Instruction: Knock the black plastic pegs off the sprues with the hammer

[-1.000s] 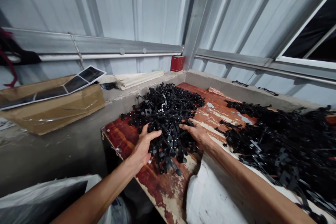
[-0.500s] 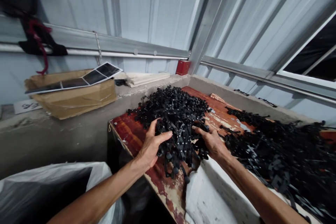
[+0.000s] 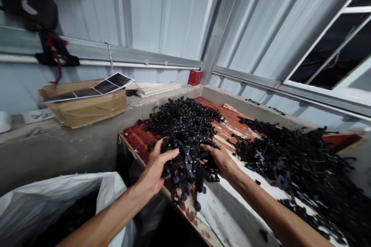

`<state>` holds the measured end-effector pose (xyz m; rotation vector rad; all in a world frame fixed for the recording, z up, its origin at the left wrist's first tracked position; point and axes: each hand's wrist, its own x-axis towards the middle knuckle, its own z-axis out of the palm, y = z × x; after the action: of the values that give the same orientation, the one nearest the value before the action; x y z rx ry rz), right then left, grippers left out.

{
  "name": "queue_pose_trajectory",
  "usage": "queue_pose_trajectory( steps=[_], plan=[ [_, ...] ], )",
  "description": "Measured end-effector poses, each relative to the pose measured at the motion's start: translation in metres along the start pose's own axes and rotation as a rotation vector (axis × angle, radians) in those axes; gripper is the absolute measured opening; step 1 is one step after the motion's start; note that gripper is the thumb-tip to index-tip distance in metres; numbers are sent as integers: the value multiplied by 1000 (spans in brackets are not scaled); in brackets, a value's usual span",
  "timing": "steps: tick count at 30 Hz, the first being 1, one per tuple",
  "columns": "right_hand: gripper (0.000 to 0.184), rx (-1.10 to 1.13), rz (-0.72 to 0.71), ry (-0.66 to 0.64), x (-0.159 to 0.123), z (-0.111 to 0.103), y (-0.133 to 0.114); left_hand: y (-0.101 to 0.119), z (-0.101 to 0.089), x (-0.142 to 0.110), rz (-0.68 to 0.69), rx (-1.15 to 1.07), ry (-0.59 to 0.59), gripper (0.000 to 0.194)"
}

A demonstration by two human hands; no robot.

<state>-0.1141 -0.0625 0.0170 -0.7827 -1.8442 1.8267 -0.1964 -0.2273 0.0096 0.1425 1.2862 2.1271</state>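
Between my two hands is a loose clump of black jointed plastic parts (image 3: 189,164), dotted with small shiny studs. My left hand (image 3: 156,164) grips it from the left, thumb on top and the other fingers partly hidden behind the parts. From the right, my right hand (image 3: 222,158) closes on the same clump, its fingertips partly buried. Several pieces dangle below, over the front edge of the worn red-brown table (image 3: 139,139). Just behind the clump, touching it, a heap of the same black parts (image 3: 185,114) spreads over the table.
A bigger heap of black parts (image 3: 304,162) lies at the right, partly on a white sheet (image 3: 223,204). An open white sack (image 3: 113,189) with dark contents stands lower left. On the concrete ledge sit a cardboard box (image 3: 87,110) and a red box (image 3: 194,77).
My view has turned a little to the right. Both hands, still gripping the clump, have drawn it slightly left and toward the table's front edge.
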Motion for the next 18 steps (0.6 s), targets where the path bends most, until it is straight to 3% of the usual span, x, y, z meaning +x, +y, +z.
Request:
queue_pose_trajectory(
  steps=[4, 7, 14, 18],
  plan=[
    [29, 102, 42, 7, -20, 15, 15, 0, -17, -23, -6, 44, 46, 64],
    [31, 148, 31, 1, -32, 20, 9, 7, -18, -35, 34, 58, 69, 63],
    [36, 133, -104, 56, -32, 5, -48, 40, 14, -29, 224, 59, -77, 53],
    [33, 105, -152, 100, -24, -3, -70, 57, 34, -19, 239, 49, -160, 46]
  ],
)
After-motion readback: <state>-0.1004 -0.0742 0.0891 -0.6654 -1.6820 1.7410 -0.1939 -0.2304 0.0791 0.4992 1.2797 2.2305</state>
